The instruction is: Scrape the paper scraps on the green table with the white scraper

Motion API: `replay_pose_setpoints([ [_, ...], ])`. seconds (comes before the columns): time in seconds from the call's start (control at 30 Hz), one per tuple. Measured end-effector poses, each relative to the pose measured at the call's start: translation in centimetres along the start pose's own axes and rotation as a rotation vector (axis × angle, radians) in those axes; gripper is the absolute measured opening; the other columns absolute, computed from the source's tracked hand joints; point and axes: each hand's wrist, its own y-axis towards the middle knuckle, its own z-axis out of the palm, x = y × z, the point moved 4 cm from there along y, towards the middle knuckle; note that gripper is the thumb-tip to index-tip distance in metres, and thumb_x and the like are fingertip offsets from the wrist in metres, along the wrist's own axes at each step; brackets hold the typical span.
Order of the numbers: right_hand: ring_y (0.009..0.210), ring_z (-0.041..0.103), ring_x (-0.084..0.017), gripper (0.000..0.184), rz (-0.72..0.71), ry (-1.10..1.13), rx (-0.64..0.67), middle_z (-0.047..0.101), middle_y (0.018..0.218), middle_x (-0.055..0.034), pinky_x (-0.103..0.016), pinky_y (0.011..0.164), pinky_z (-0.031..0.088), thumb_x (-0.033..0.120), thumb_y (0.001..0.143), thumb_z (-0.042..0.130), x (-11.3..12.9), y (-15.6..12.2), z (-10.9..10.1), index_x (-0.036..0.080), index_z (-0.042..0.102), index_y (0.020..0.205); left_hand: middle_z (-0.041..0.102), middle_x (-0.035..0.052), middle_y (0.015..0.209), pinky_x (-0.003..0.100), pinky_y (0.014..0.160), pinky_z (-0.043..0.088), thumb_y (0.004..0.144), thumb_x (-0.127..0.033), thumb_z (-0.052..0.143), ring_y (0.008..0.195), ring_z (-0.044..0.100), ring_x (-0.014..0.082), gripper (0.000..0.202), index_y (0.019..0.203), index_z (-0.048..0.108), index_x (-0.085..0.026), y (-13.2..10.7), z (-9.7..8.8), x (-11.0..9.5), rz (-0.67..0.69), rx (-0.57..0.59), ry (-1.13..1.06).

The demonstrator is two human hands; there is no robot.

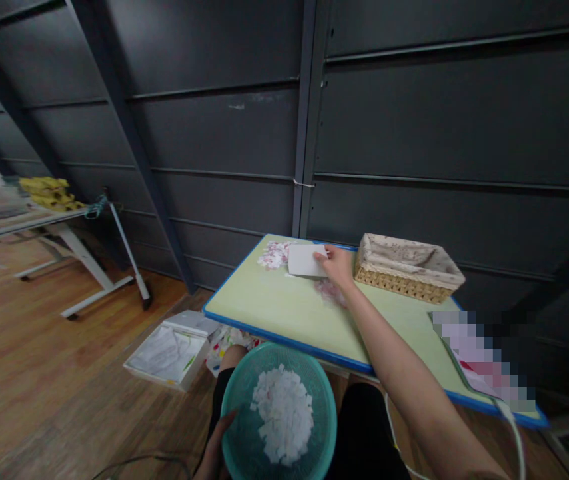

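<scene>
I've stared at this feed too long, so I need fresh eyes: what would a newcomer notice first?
Probably the teal basket at the bottom centre, over the lap, with a heap of small white pieces inside and the left hand at its rim. Next, the right hand holding a flat white card over the far part of the pale green tabletop, left of a cloth-lined wicker basket.

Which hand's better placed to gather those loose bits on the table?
Probably your right hand: it holds a white card beside the loose bits, while your left hand holds the green basket.
</scene>
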Motion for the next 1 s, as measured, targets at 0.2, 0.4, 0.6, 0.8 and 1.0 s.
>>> replay_pose_setpoints([
  [0.2, 0.072, 0.060, -0.019, 0.030, 0.010, -0.003, 0.011, 0.071, 0.083, -0.0069, -0.026, 0.064, 0.040, 0.034, 0.076, 0.053, -0.2, 0.1, 0.0, 0.016, 0.071, 0.091, 0.069, 0.0080, 0.105, 0.039, 0.087, 0.047, 0.084, -0.036, 0.053, 0.100, 0.062, 0.0212, 0.023, 0.088, 0.067, -0.018, 1.7, 1.3, 1.4, -0.030, 0.005, 0.051],
  [0.4, 0.072, 0.061, -0.021, 0.028, 0.023, -0.030, 0.002, 0.071, 0.082, -0.0089, -0.027, 0.064, 0.040, 0.032, 0.073, 0.056, -0.4, 0.2, -0.2, 0.014, 0.072, 0.087, 0.069, 0.0084, 0.105, 0.040, 0.087, 0.047, 0.083, -0.036, 0.053, 0.100, 0.062, 0.0218, 0.024, 0.089, 0.067, -0.017, 1.9, 1.5, 1.6, -0.028, -0.002, 0.045],
  [0.6, 0.073, 0.061, -0.020, 0.031, 0.044, 0.046, 0.022, 0.072, 0.084, -0.0083, -0.026, 0.066, 0.041, 0.031, 0.072, 0.057, -0.5, 0.2, 0.0, 0.014, 0.072, 0.093, 0.068, 0.0074, 0.108, 0.042, 0.090, 0.045, 0.083, -0.038, 0.053, 0.104, 0.060, 0.0226, 0.024, 0.090, 0.067, -0.020, 2.1, 1.8, 1.8, -0.042, 0.002, -0.019],
  [0.8, 0.073, 0.062, -0.019, 0.031, 0.022, 0.148, 0.048, 0.071, 0.086, -0.0088, -0.026, 0.066, 0.043, 0.031, 0.071, 0.058, -0.5, 0.1, 0.5, 0.013, 0.071, 0.092, 0.067, 0.0073, 0.112, 0.045, 0.097, 0.039, 0.082, -0.037, 0.055, 0.111, 0.056, 0.0243, 0.022, 0.088, 0.067, -0.020, 1.7, 1.8, 2.0, -0.084, -0.006, -0.183],
  [1.0, 0.072, 0.061, -0.020, 0.029, -0.002, 0.217, 0.082, 0.071, 0.085, -0.0089, -0.027, 0.063, 0.043, 0.033, 0.070, 0.059, -0.8, 0.2, 1.6, 0.013, 0.071, 0.088, 0.064, 0.0084, 0.117, 0.049, 0.101, 0.034, 0.080, -0.031, 0.059, 0.118, 0.050, 0.0252, 0.016, 0.088, 0.067, -0.020, 1.5, 0.9, 1.8, -0.168, 0.007, -0.556],
])
